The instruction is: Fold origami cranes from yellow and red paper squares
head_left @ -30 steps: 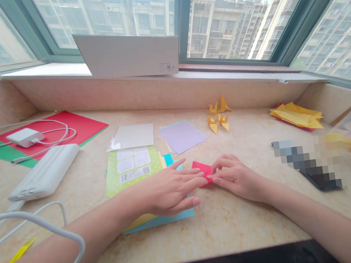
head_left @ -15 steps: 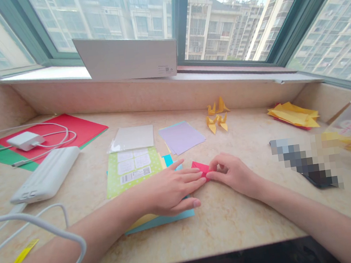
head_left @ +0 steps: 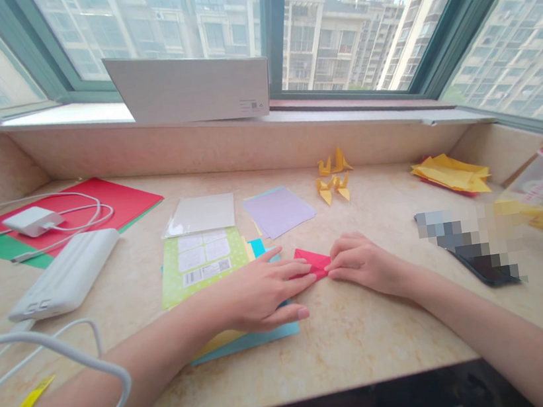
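A small folded piece of red paper (head_left: 313,261) lies on the stone counter between my hands, creases showing on its upper face. My left hand (head_left: 268,292) rests flat with fingers spread, its fingertips on the left part of the red paper. Under that hand and wrist are blue and yellow paper sheets and a green dotted packet (head_left: 203,259) with a barcode. At the paper's right end, my right hand (head_left: 367,265) pinches the edge between thumb and bent fingers.
Several yellow paper cranes (head_left: 332,175) stand at the back. Lilac sheets (head_left: 280,212) lie left of them. A white power bank (head_left: 65,274) with cables sits at left, near red and green sheets. Yellow papers (head_left: 450,173) and a partly pixelated phone (head_left: 484,265) are at right.
My right hand has shifted slightly right along the red paper, its fingers closing at the right end, and more of the paper shows. My left hand stays flat on it.
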Available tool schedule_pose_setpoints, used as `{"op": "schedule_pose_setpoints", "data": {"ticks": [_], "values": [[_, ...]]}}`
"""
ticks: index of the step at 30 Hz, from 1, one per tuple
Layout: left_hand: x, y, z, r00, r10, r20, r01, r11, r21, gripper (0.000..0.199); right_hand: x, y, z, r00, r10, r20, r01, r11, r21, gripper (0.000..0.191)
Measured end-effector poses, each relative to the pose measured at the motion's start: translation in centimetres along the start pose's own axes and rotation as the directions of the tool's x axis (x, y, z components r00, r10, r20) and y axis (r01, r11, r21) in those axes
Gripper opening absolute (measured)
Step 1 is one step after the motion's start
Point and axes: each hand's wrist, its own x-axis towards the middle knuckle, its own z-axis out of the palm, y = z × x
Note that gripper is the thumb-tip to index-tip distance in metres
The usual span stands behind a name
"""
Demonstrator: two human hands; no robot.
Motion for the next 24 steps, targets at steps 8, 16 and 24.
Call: {"op": "schedule_pose_setpoints", "data": {"ticks": [8, 16, 24], "values": [[0.1, 0.4, 0.0, 0.999, -0.008, -0.034, 0.009, 1.000, 0.015, 0.058, 0.1, -0.8, 0.3, 1.000, -0.019, -0.024, 0.018, 0.998, -0.056, 0.013], [0.2, 0.0, 0.4, 0.999, -0.012, -0.032, 0.010, 0.998, -0.070, 0.050, -0.8, -1.9, -1.3, 0.990, -0.050, 0.133, 0.073, 0.982, -0.174, 0.024], [0.7, 0.6, 0.7, 0.995, -0.029, -0.092, 0.031, 0.999, 0.023, 0.046, -0.3, -2.1, -1.3, 0.984, -0.130, 0.123, 0.149, 0.975, -0.162, 0.023]]}}
